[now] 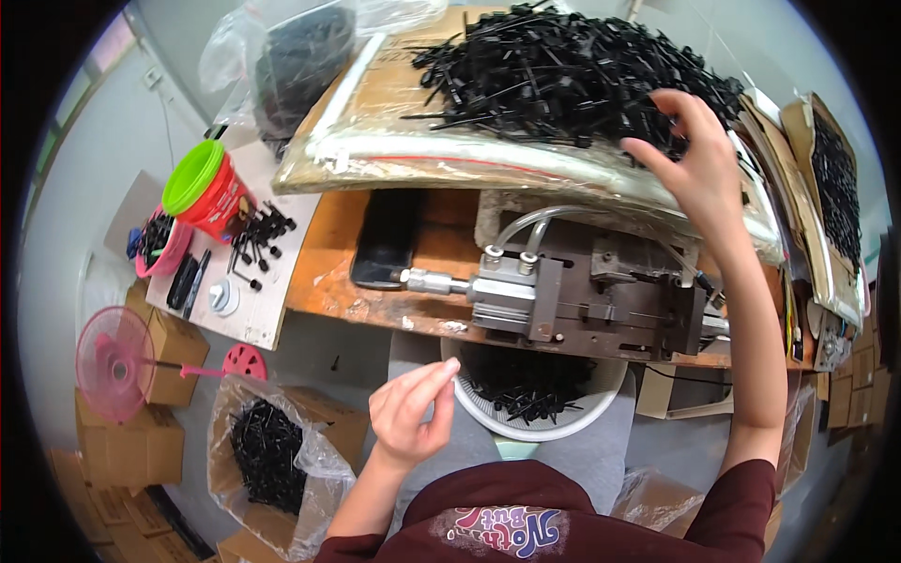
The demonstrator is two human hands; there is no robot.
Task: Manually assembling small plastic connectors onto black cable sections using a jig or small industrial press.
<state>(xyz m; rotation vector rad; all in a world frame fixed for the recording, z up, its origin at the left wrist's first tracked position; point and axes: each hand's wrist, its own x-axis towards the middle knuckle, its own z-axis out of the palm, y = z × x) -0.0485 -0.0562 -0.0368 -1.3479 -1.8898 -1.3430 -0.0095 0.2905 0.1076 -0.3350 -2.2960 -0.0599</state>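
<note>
My right hand (702,159) reaches over the near right edge of a big heap of thin black plastic parts (554,75). Its thumb and fingers are apart, and nothing shows between them. Close to my lap, my left hand (413,410) is closed with its fingertips pinched together; whatever they hold, if anything, is too small to make out. That hand is beside the left rim of a white basket (532,433) with more black parts inside. Between the hands stands a bench fixture with a silver pneumatic cylinder (504,298), a dark metal base (574,328) and clear air hoses (540,214).
A dark phone (385,236) lies left of the fixture. On the left side table are a red bucket with a green lid (208,192), a pink basket (169,251) and loose black parts (255,242). A pink fan (114,364) and a plastic-lined box (267,460) stand below.
</note>
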